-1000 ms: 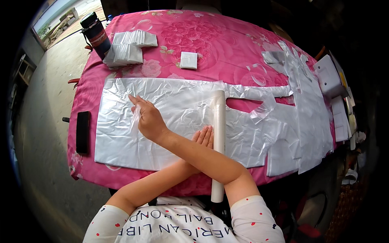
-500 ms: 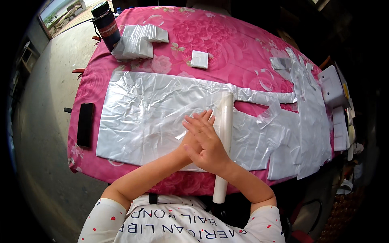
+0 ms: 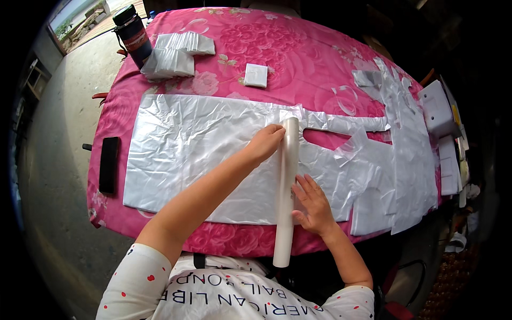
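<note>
A long roll of translucent plastic film (image 3: 287, 181) lies across a stack of flat silvery-white plastic bags (image 3: 213, 160), its near end jutting past the table's front edge. My left hand (image 3: 266, 143) is at the roll's far part, fingers bent and closed against its left side; the fingertips are partly hidden. On the roll's right side, lower down, my right hand (image 3: 313, 208) is open with fingers apart, its fingertips close to the roll. Right of the roll, the bags have an oval cut-out showing the pink cloth, beside loose crumpled film pieces (image 3: 368, 181).
Folded plastic packets (image 3: 173, 58) lie by a dark flask (image 3: 133, 40) at the far left. A small white folded square (image 3: 256, 75) sits beyond the bags. A black phone (image 3: 109, 165) lies at the left edge of the pink floral tablecloth (image 3: 298, 53). White containers (image 3: 438, 112) stand at right.
My hands were together, one over the other, left of the roll. They have parted: the left moved up to the roll's far part, the right to its right side. The roll shifted slightly left.
</note>
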`<state>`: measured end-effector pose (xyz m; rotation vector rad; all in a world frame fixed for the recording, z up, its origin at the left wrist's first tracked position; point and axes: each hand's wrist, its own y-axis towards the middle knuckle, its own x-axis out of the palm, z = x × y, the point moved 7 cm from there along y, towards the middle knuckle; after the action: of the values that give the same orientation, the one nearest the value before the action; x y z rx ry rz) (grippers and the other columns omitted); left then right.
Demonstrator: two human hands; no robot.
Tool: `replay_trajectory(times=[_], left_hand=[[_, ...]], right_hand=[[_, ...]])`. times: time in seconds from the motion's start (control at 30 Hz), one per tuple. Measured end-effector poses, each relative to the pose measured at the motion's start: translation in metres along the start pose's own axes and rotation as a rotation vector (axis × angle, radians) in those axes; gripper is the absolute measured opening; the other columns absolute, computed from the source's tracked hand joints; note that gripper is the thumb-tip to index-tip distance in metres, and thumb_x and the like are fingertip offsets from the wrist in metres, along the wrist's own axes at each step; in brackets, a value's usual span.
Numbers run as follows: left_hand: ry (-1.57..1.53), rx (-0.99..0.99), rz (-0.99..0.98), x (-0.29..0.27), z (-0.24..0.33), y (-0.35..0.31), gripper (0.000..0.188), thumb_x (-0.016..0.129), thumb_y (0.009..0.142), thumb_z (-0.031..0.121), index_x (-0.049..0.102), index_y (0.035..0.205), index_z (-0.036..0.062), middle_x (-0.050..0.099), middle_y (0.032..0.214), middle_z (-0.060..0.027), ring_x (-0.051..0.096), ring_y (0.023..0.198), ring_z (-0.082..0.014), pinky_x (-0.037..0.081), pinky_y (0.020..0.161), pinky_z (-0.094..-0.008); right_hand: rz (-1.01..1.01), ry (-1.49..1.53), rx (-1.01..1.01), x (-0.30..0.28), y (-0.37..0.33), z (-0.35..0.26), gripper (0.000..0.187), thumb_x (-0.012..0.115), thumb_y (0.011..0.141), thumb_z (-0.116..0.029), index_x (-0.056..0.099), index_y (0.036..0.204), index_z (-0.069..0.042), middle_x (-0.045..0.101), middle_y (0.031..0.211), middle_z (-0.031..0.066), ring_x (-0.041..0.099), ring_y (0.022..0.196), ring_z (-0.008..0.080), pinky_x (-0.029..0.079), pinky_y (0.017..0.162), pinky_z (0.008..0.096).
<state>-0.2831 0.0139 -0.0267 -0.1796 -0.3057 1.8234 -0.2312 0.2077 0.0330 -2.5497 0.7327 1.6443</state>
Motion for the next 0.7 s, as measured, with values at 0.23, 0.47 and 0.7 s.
replay_trajectory(times=[0.23,0.47,0.7], left_hand=[[0.099,0.360,0.115,-0.051,0.038,-0.074,0.027,0.052,0.088,0.010,0.055,0.111,-0.0039,0.062,0.108,-0.0148,0.059,0.102,-0.0210,0.046,0.088,-0.0293],[0.242,0.378,0.363,-0.167,0.010,-0.167,0.019,0.052,0.088,0.003,0.059,0.105,-0.0034,0.064,0.102,-0.0103,0.061,0.096,-0.0165,0.047,0.084,-0.0269],[0.323,0.303,0.536,-0.228,-0.028,-0.249,0.019,0.053,0.086,0.001,0.059,0.104,-0.0028,0.065,0.100,-0.0101,0.063,0.091,-0.0155,0.049,0.080,-0.0260]], right_hand=[[-0.160,-0.034,-0.135,0.028,0.029,-0.025,0.067,0.045,0.084,-0.055,0.040,0.135,-0.012,0.029,0.145,0.0108,0.022,0.134,0.0339,0.020,0.107,0.0479],[-0.261,0.041,-0.461,0.079,0.098,-0.125,0.062,0.048,0.085,-0.050,0.047,0.127,-0.006,0.041,0.136,0.0122,0.027,0.133,0.0301,0.021,0.108,0.0435],[0.104,0.256,-0.305,0.035,0.093,-0.080,0.045,0.047,0.090,-0.039,0.055,0.117,-0.004,0.053,0.124,0.0141,0.045,0.120,0.0332,0.036,0.098,0.0416]])
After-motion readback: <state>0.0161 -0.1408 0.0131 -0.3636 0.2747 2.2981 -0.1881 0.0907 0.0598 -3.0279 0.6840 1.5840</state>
